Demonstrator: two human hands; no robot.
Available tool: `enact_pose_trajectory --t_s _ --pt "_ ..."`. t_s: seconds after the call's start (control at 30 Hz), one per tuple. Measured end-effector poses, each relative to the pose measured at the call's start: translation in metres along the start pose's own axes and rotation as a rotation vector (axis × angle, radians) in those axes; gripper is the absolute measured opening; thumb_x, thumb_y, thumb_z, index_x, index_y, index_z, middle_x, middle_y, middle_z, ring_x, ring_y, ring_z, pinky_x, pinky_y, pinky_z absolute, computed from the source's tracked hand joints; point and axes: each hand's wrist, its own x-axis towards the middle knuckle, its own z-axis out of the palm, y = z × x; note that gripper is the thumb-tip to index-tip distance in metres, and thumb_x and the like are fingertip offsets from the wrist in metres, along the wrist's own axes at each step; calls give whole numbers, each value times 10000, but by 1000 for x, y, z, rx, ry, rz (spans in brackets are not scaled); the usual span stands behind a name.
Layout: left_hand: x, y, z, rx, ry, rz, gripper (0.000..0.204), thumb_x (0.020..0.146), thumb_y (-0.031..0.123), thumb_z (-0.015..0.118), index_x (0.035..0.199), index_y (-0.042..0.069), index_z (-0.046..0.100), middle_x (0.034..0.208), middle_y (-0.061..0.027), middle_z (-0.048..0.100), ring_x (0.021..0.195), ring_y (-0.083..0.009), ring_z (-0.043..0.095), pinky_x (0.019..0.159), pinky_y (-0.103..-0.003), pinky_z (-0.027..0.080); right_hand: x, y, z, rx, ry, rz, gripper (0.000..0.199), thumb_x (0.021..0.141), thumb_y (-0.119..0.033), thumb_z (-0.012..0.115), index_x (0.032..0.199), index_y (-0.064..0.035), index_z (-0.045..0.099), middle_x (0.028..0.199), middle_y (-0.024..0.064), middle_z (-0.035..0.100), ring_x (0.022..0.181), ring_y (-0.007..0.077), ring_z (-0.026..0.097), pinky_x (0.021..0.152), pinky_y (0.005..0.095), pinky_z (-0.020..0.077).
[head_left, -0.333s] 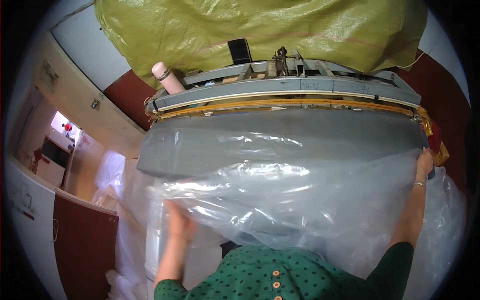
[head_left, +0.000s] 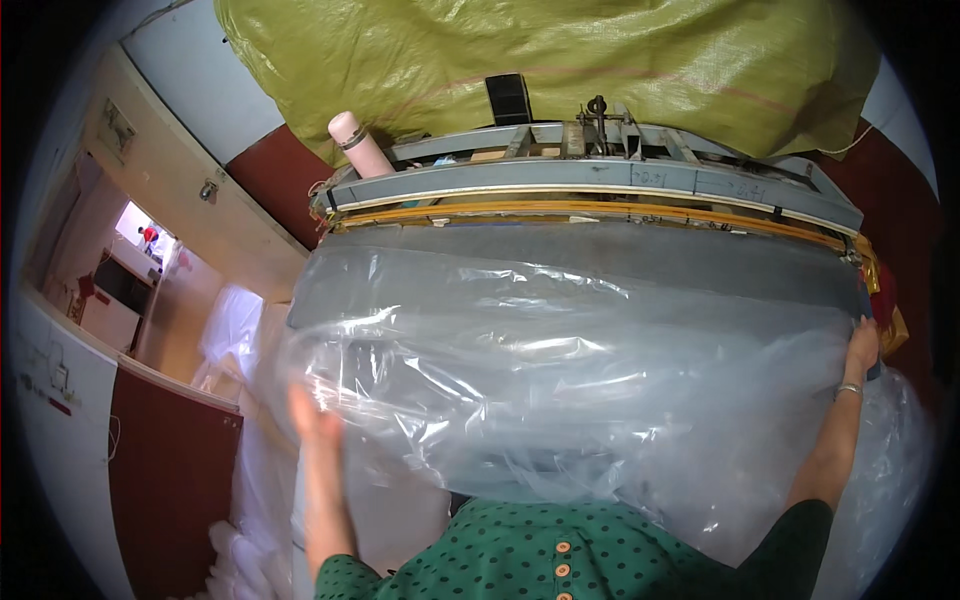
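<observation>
1. Head view: a large clear plastic bag (head_left: 560, 380) is spread over a grey slab (head_left: 600, 270) on the surface, just before the grey sealing machine (head_left: 600, 180).
2. The left hand (head_left: 315, 420) is pressed flat under the film, fingers together (blurred).
3. The right hand (head_left: 862, 345) is clamped on the bag's far right edge.
4. An olive sack (head_left: 560, 60) is seen behind.

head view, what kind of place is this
Probably a small packing workshop. A long grey metal sealing machine stands ahead, a wide clear plastic bag is spread before it between the left hand and right hand, and a bulky olive woven sack is behind.
</observation>
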Motion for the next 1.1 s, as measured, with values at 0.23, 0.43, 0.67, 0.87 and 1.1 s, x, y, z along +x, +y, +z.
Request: enact_pose_trajectory --t_s 0.23,0.43,0.67,0.87,1.1 --pt "124 218 61 1230 -30 1012 126 769 111 601 847 18 565 663 -4 528 620 -70 460 575 -224 392 -7 -37 -1 26 -103 -29 359 928 -353 352 1042 -61 527 1030 188 583 967 391 536 769 480 421" --pt "10 117 199 1249 -279 2007 313 683 -93 542 966 39 558 984 -145 553 914 -308 517 791 -370 433 7 10 2 61 27 -65 385 933 -362 341 1115 -68 510 1081 184 566 1005 379 522 800 469 416" --pt "71 24 56 2205 -571 730 405 747 31 508 1152 48 504 951 -168 593 819 -338 591 711 -404 472 2 -19 19 20 -54 -48 421 940 -381 310 1148 -65 494 1118 190 549 1030 387 504 818 465 410" --pt "60 -8 129 1707 -700 1202 269 760 167 613 1002 67 549 940 -101 588 860 -314 549 729 -406 443 12 6 24 47 4 -58 440 942 -413 286 1114 -65 491 1067 213 561 996 413 509 794 481 414" --pt "110 -51 167 1700 -712 901 184 763 244 641 780 65 603 790 -54 612 890 -232 535 865 -450 322 6 -15 24 31 -49 -45 449 942 -412 297 1113 -46 492 1066 218 561 983 412 516 798 470 413"
